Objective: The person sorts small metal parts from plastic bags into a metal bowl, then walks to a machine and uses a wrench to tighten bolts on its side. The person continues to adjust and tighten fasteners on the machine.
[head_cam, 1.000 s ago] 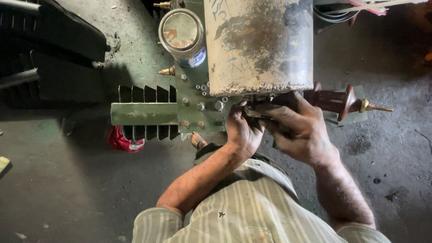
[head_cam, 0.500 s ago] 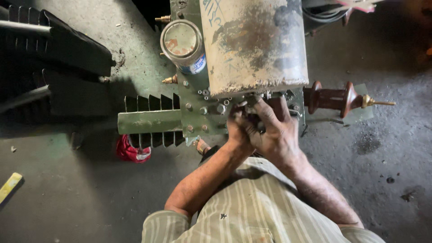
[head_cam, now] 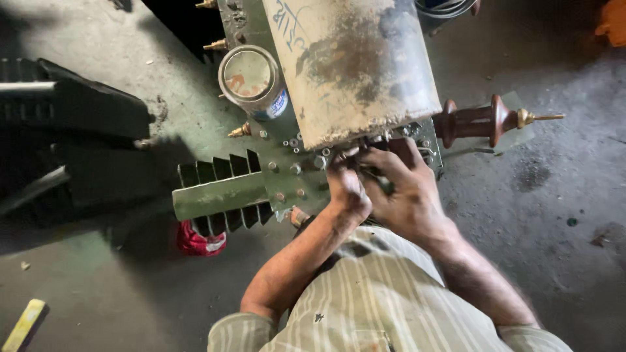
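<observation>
Both hands, left [head_cam: 349, 189] and right [head_cam: 407, 192], curled at tank [head_cam: 352, 65] base; grip hidden. Since earlier: hands unchanged, view shifted.

The transformer tank [head_cam: 352, 65] was cream with rusty brown patches. Below it, the bolted flange [head_cam: 287, 176] and cooling fins [head_cam: 218, 195] were dull green. Right of the tank, the insulator bushing [head_cam: 473, 122] was dark reddish-brown with a brass tip. The shirt [head_cam: 378, 306] was pale-striped.
</observation>
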A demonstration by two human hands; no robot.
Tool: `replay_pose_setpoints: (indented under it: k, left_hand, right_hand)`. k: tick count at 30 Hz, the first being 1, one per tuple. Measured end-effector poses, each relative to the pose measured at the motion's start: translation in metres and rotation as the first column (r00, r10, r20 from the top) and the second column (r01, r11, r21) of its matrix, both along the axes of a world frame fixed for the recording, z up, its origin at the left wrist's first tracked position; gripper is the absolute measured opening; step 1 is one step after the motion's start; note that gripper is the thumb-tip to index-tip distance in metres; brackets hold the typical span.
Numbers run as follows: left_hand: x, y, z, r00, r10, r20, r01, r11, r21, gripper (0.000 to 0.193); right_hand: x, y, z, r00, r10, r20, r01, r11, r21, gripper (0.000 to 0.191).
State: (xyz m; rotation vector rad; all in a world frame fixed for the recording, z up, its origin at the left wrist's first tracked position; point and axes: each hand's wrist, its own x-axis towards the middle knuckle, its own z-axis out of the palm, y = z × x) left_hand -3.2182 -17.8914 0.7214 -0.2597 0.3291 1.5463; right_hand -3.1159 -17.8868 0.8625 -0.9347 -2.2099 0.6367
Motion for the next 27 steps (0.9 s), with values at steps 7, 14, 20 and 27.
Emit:
replay_pose_setpoints:
  k: [7, 14, 20, 27]
  left_hand:
    - [-0.01, -0.001, 0.0, 0.97, -0.073, 0.232, 0.035, 0.986, 0.165, 0.026]
    - [-0.011, 0.003, -0.004, 0.963, -0.142, 0.23, 0.127, 0.989, 0.076, 0.03]
    - [-0.012, 0.003, -0.016, 0.96, -0.201, 0.196, 0.203, 0.979, 0.011, 0.039]
    - [-0.009, 0.0, -0.028, 0.918, -0.173, 0.358, 0.11, 0.976, 0.189, 0.046]
  right_hand:
    - [0.068, 0.016, 0.04, 0.642, 0.121, -0.757, -0.376, 0.91, -0.173, 0.034]
    - [0.033, 0.075, 0.068, 0.594, 0.225, -0.773, -0.419, 0.906, -0.057, 0.024]
    - [-0.035, 0.096, 0.089, 0.814, 0.3, -0.498, -0.342, 0.94, 0.007, 0.036]
    - [-0.047, 0.024, 0.113, 0.911, 0.308, -0.274, -0.324, 0.946, -0.011, 0.031]
